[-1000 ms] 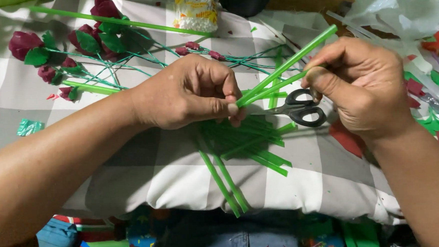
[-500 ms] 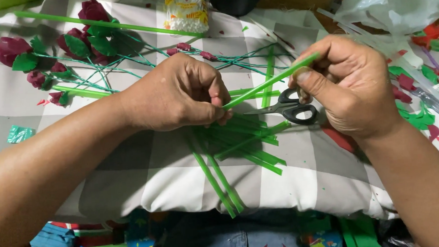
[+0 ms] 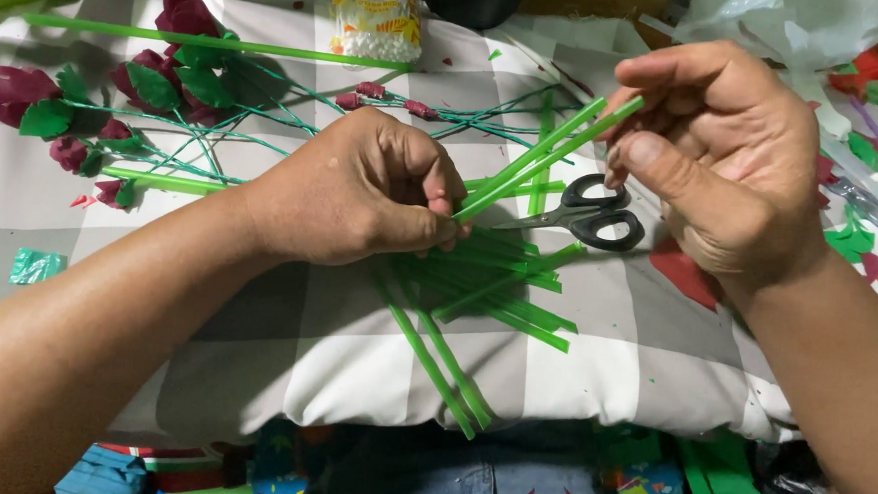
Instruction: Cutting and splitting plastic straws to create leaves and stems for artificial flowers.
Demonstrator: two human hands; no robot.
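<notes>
At the centre of the frame I see my left hand [image 3: 356, 196] pinched shut on the lower ends of two green straws [image 3: 544, 156], which run side by side up and to the right. Their upper ends reach my right hand [image 3: 725, 162], whose thumb and fingers curl close around the tips; whether it truly grips them or only touches them, I cannot tell. Both straws are lifted clear of the cloth.

Just below them lies one pair of black-handled scissors [image 3: 588, 214], flat on the grey-and-white checked cloth [image 3: 365, 371], handles toward my right hand. Under my left hand, toward the lower middle, sits a loose pile of cut green straws [image 3: 472, 295]; they overlap, so I can only say there are more than six.

Toward the upper left I count about five dark red paper roses [image 3: 155, 76] with green leaves on thin wire stems, and three small red buds [image 3: 381, 95] to their right. One long green straw [image 3: 208, 44] lies across the top edge above them. A single scrap of green foil [image 3: 34, 266] lies at the left edge. Crumpled clear plastic [image 3: 797, 8] fills the upper right corner.
</notes>
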